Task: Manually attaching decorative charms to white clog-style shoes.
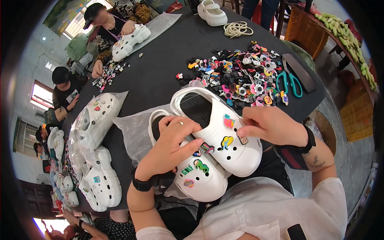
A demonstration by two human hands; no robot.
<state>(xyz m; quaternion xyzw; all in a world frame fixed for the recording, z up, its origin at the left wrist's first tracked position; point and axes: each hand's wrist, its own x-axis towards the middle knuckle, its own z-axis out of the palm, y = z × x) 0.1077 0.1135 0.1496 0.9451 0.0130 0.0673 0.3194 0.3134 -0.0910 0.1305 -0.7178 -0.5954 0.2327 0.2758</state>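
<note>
Two white clogs with decorative shoe charms lie side by side in front of me, toes toward my body. My left hand [172, 140] grips the right-hand clog [242, 162], fingers in its opening and thumb over its upper, and also rests across the left-hand clog [210, 188]. My right hand [270, 126] is closed over the right-hand clog's outer side, thumb tip beside a small beige charm [243, 140]. What its fingers hold is hidden. A yellow hat charm [226, 142] and a pink charm [229, 121] sit nearby; a green charm [201, 165] is on the left-hand clog.
A large heap of charms [244, 76] covers the black table [160, 60] beyond the clogs. Teal-handled scissors [290, 82] lie right of it. Bagged clogs [98, 116] stand at left. Across the table a person holds a white clog [130, 42]. A coiled rope [238, 29] lies far back.
</note>
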